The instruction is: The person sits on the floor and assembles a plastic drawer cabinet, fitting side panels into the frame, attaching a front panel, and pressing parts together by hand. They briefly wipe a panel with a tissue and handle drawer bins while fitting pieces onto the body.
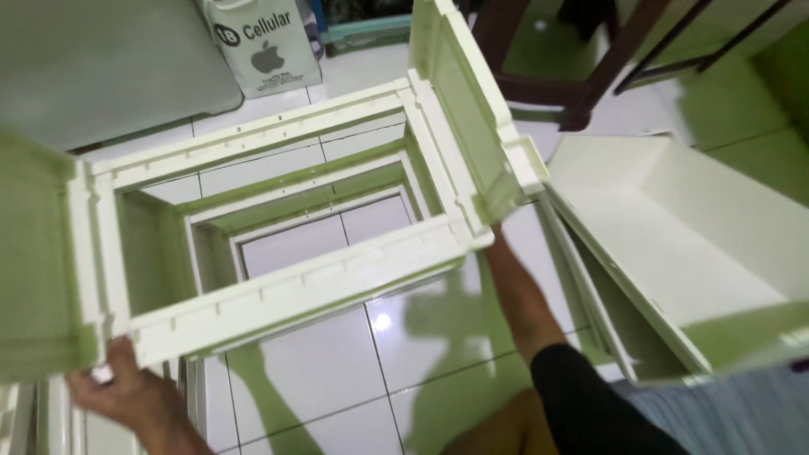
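You held the frame [295, 291], a pale, bottomless plastic shell, level above the floor [337, 362], so the white tiles showed straight down through it. It filled the middle of the view, its long near rail facing you. A hinged flap [468, 109] stood up at its right end, and a second flap [34, 253] was spread out at its left end.

Your left hand [126, 392] sat at the near left corner, fingers curled up onto the frame where that second flap joined, closed on the corner from below. Your right forearm [518, 295] ran up under the near right corner. The right hand itself was hidden behind the frame's end, so I could not tell whether it gripped or only propped.

To my eye, the step in hand was carrying the frame's weight from both ends, with both flaps loose. Any shift from there would have called for a firm hold under each end, because the raised flap looked free to swing, and the left corner hold looked shallow.

Just right of the frame, an open white box [674, 244] lay tilted, its near edge close to your right arm. Beyond the frame, a white bag [261, 42] stood on the tiles beside a grey panel [101, 59], and dark furniture legs [581, 84] crossed the far right.
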